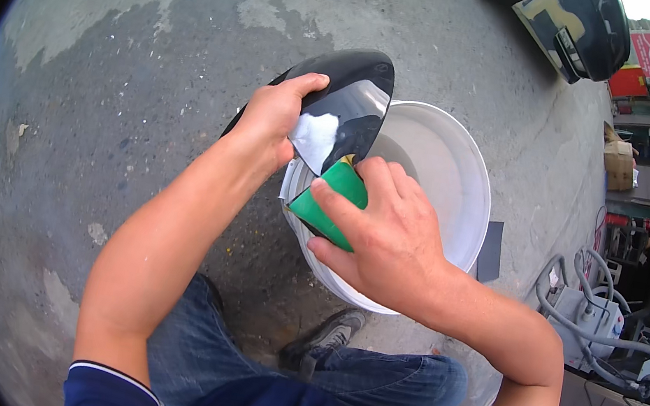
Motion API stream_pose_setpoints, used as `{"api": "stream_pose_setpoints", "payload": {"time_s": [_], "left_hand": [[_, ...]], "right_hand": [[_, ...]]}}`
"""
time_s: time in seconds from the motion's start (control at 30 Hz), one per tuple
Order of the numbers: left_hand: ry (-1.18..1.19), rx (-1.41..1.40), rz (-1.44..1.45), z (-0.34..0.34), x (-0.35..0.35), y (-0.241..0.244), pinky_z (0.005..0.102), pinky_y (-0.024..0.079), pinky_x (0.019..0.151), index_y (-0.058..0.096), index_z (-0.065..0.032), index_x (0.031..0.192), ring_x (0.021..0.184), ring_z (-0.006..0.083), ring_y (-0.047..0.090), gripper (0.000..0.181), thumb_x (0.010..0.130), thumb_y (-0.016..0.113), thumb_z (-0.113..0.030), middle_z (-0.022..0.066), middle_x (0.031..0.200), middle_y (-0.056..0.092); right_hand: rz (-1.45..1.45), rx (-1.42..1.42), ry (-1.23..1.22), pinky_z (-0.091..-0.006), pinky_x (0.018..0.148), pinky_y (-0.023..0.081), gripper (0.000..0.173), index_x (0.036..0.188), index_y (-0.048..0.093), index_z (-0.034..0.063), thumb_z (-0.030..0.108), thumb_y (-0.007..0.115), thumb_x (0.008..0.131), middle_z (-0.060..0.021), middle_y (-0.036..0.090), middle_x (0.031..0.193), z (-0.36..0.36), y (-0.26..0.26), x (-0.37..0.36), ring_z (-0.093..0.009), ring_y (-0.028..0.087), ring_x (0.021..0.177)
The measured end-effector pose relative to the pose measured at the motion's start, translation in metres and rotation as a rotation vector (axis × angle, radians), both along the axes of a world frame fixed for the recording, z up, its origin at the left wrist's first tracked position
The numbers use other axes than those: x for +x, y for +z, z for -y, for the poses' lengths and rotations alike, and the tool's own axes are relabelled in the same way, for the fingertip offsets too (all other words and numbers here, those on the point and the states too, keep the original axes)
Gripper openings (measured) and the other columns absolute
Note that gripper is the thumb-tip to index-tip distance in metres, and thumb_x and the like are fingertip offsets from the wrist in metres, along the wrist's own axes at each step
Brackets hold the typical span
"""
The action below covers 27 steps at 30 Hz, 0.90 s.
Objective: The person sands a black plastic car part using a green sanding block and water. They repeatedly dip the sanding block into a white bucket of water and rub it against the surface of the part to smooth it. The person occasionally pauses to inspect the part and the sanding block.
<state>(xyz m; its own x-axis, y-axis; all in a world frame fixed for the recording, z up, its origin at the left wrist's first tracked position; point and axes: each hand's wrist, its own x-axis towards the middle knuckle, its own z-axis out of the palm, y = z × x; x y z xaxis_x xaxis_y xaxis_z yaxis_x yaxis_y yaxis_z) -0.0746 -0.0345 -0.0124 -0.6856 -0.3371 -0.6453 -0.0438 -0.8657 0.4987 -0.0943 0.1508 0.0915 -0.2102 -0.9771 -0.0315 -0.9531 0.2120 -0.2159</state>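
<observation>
My left hand (279, 106) grips a glossy black curved shell (363, 109), which looks like a car's side-mirror cover, with the thumb across its face. A whitish patch (317, 134), perhaps a reflection or a dull area, shows on its lower part. Between the thumb and fingers of my right hand (387, 224) is a green block or folded pad (335, 195) with a yellowish corner. It meets or overlaps the shell's lower tip; whether they touch, I cannot tell. Both are over the left side of a white plastic bucket (480, 181) holding cloudy liquid (431, 155).
A dark rectangular sheet (491, 251), possibly sandpaper, lies right of the bucket on the stained concrete floor (153, 54). Farther off is a black car bumper (579, 33) with beige patches. A machine with grey hoses (589, 321) and a cardboard box (618, 164) stand at right.
</observation>
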Motion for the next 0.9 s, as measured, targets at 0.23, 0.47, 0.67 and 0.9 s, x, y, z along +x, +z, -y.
{"api": "stream_pose_setpoints", "payload": {"time_s": [0.23,0.47,0.67,0.9], "left_hand": [[0.11,-0.03,-0.01,-0.001,-0.001,0.001,0.0469,0.066,0.078,0.068,0.0098,0.115,0.091,0.0298,0.076,0.032,0.101,0.072,-0.018,0.0203,0.107,0.073],[0.123,-0.055,-0.017,-0.004,0.001,0.006,0.0459,0.065,0.077,0.068,0.0115,0.114,0.091,0.0293,0.077,0.032,0.1,0.072,-0.017,0.0204,0.108,0.074],[0.12,-0.047,0.002,0.001,0.007,0.002,0.047,0.065,0.081,0.067,0.0117,0.116,0.094,0.03,0.076,0.035,0.101,0.071,-0.019,0.0214,0.112,0.073],[0.069,-0.014,0.016,0.001,0.002,-0.003,0.0453,0.064,0.085,0.069,0.0031,0.118,0.096,0.0266,0.075,0.03,0.1,0.074,-0.021,0.0159,0.111,0.074]], "right_hand": [[0.022,-0.028,0.006,-0.0482,0.085,0.055,0.051,0.122,0.075,0.0122,0.029,0.089,0.076,-0.0195,0.06,0.117,0.0,-0.005,0.002,-0.038,0.064,0.103],[-0.02,-0.093,-0.015,-0.0453,0.086,0.053,0.048,0.118,0.075,0.0106,0.027,0.089,0.076,-0.0172,0.058,0.109,0.0,-0.005,-0.005,-0.034,0.061,0.102],[-0.019,-0.162,-0.123,-0.0476,0.085,0.054,0.05,0.122,0.076,0.0107,0.025,0.088,0.075,-0.0181,0.06,0.112,0.0,-0.014,-0.035,-0.036,0.062,0.104],[-0.052,-0.16,-0.207,-0.0459,0.086,0.054,0.048,0.12,0.077,0.0121,0.026,0.09,0.076,-0.0169,0.06,0.111,0.003,-0.01,-0.041,-0.035,0.063,0.101]]}}
